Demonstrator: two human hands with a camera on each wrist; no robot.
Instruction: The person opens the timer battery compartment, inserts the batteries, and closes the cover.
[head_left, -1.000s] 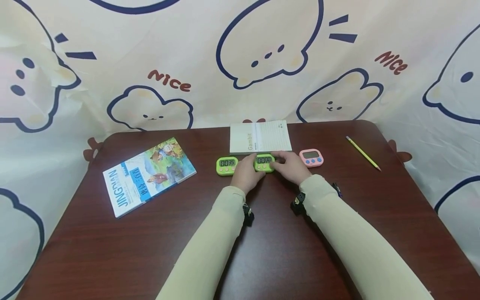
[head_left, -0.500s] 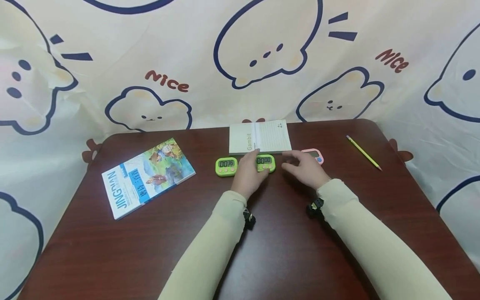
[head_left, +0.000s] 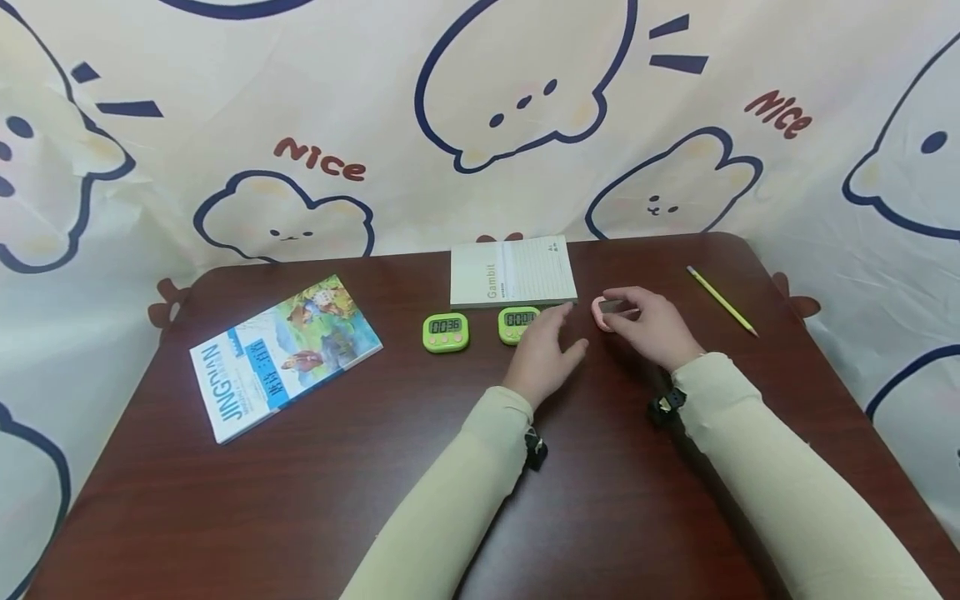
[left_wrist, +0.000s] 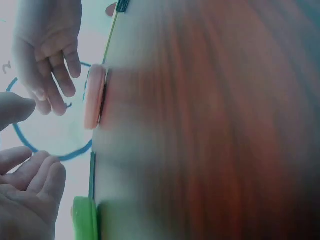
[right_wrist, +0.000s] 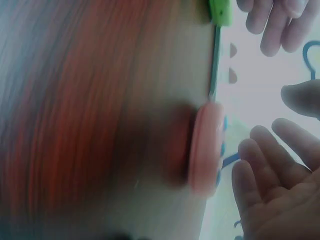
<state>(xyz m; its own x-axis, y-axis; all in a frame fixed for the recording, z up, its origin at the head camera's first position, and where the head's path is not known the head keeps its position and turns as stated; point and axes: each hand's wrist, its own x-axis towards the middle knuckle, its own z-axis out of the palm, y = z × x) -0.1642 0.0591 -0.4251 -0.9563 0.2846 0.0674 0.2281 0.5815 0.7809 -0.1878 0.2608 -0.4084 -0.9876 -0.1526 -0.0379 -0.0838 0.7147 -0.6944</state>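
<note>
My right hand (head_left: 651,327) hovers over the pink timer (head_left: 600,314), thumb and fingers spread apart and hiding most of it. In the right wrist view those fingers (right_wrist: 260,155) are held above the timer's button face, with a gap between. My left hand (head_left: 546,357), fingers loosely extended and holding nothing, is just right of a green timer (head_left: 513,326) and covers its right side. A second green timer (head_left: 446,332), showing 00:36, lies farther left. The left wrist view has both hands raised beside the pink timer (left_wrist: 95,97).
Behind the timers lies a pale notebook (head_left: 513,273) marked Gambit. A colourful book (head_left: 287,358) is at the left of the brown table (head_left: 300,517), and a yellow pencil (head_left: 722,301) at the right. A cartoon-printed cloth (head_left: 420,208) hangs around the back and sides.
My right hand has left the middle green timer and moved right to the pink one. My left hand has also let go and shifted right. The middle timer's display has begun counting.
</note>
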